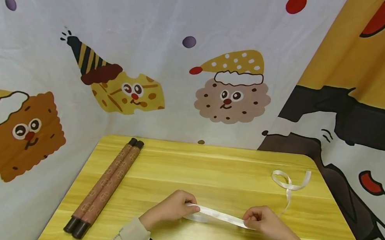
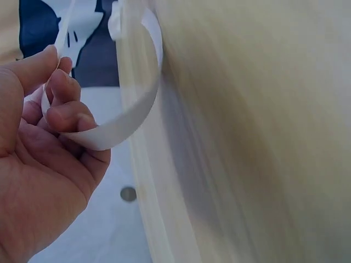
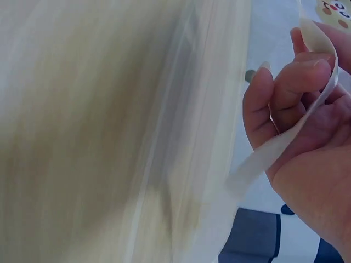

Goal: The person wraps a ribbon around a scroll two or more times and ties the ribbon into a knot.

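Note:
A white satin ribbon (image 1: pixel 221 215) is stretched between both hands above the table. My left hand (image 1: pixel 175 206) pinches it between thumb and fingers, and in the left wrist view a loose end of the ribbon (image 2: pixel 129 123) curves out past the fingers. My right hand (image 1: pixel 267 223) pinches the same ribbon farther right. In the right wrist view the ribbon (image 3: pixel 274 148) runs across the palm and trails down past the hand. A curled length of ribbon (image 1: pixel 289 186) lies on the table beyond the right hand.
Two scrolls (image 1: pixel 108 185) with dark end caps and patterned brown covering lie side by side at the table's left. The wooden table (image 1: pixel 201 168) has a printed curtain (image 1: pixel 175 16) behind it and along its sides.

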`<state>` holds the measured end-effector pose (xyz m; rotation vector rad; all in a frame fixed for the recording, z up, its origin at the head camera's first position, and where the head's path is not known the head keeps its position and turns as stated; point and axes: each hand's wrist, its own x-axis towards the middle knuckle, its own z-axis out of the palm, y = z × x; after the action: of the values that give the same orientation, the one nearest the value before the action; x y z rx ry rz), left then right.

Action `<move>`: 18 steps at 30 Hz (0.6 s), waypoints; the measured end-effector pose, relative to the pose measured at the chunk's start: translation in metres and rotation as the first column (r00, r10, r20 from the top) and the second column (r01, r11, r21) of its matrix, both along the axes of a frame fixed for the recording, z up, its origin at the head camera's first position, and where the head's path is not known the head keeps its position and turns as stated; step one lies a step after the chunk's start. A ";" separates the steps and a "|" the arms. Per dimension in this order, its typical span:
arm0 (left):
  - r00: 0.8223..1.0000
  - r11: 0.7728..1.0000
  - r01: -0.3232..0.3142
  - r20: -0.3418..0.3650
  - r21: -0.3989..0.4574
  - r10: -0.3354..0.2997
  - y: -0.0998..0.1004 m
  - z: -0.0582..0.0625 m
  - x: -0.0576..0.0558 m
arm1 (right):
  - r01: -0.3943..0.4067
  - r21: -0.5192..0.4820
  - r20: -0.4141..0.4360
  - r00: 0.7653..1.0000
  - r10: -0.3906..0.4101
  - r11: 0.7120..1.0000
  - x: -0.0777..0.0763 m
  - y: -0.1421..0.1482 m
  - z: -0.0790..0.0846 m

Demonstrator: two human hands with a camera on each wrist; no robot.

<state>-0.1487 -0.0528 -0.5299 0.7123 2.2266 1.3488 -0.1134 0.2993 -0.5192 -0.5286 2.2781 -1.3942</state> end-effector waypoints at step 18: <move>0.981 0.973 -0.142 -0.157 -0.184 0.113 -0.079 -0.008 -0.020 | 0.083 0.156 -0.100 0.993 -0.068 0.984 -0.012 0.036 -0.007</move>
<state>-0.1686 -0.1322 -0.5382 0.6236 2.5175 1.1462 -0.1254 0.3351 -0.5265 -0.4701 2.4835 -1.2301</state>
